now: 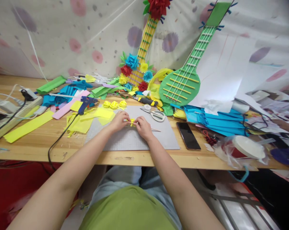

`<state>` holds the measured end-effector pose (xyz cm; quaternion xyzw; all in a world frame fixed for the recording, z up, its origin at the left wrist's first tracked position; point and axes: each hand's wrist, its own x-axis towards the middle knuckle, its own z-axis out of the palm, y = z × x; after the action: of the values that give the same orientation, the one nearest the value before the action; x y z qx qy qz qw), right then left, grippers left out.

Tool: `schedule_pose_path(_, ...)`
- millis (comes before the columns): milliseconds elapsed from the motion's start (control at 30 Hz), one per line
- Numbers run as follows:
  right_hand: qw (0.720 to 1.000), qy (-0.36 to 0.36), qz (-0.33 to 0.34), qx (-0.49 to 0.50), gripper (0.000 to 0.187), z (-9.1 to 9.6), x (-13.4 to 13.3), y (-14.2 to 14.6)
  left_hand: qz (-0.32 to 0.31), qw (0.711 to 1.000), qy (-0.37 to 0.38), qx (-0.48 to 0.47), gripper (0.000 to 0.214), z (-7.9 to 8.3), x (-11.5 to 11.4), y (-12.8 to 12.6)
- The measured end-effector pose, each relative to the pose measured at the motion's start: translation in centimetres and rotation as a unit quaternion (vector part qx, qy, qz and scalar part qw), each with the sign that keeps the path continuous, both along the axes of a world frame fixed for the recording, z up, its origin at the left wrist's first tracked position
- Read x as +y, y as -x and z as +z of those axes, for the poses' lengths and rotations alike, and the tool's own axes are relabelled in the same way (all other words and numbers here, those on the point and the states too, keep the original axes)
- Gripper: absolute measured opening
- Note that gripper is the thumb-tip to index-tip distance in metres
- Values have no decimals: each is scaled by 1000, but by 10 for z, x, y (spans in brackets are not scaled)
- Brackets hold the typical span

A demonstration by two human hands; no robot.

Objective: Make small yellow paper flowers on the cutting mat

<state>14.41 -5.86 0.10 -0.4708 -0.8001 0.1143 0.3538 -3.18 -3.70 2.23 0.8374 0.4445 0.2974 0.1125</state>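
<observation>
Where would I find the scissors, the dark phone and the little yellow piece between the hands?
Scissors (pixel 151 112): head view, where blades meet handles.
Dark phone (pixel 188 135): head view, middle of the screen.
Little yellow piece (pixel 132 122): head view, its visible middle.

Small yellow paper piece (pixel 132 122), ruffled, bow-like; held up between left hand (pixel 120 121) and right hand (pixel 143 127).

My left hand (pixel 119 121) and right hand (pixel 143 127) partly cover a scrap of yellow paper (pixel 132 122), its folds too small to make out; my right hand also hides part of a thin stick (pixel 156 130). Paper flowers (pixel 132 61) conceal much of the body of a yellow guitar (pixel 145 44), whose red flower (pixel 158 8) is cropped at top. Another person's blurred arm (pixel 284 126) runs off the right edge.
</observation>
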Motion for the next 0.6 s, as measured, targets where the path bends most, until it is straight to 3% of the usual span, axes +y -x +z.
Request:
schedule_pose_path(167, 1000, 6, 13, -14, 12, 2, 0, 0, -3, 1000, -4, 25, 12, 1, 0, 2)
schedule_pose_path(500, 997, 10, -31, -72, 13, 9, -8, 4, -4, 998, -31, 59, 13, 4, -1, 2)
schedule_pose_path(600, 997, 16, -51, -62, 12, 8, -7, 4, 28, 997, -54, 43, 16, 5, -9, -1)
